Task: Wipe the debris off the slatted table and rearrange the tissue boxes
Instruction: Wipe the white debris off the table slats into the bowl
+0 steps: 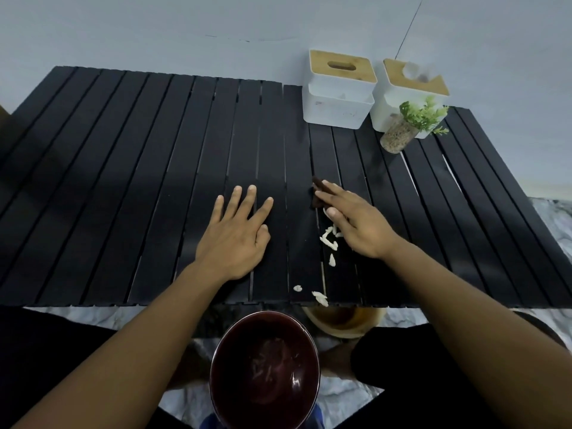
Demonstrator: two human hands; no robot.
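Observation:
The black slatted table (123, 181) fills the middle of the view. My left hand (238, 233) lies flat on it with its fingers spread. Just to the right, my right hand (356, 221) presses a dark cloth (317, 195) onto the slats with straight fingers. White debris (329, 239) lies by that hand, and more bits (320, 298) sit at the table's near edge. Two white tissue boxes with wooden lids stand at the far right: one (339, 91) with a slot, the other (411, 88) behind a small plant.
A small glass pot with a green plant (411, 125) stands in front of the right box. Below the near edge, a dark red bowl (266, 370) holds some debris. A tan round container (343, 322) sits on the floor beside it. My legs flank the bowl.

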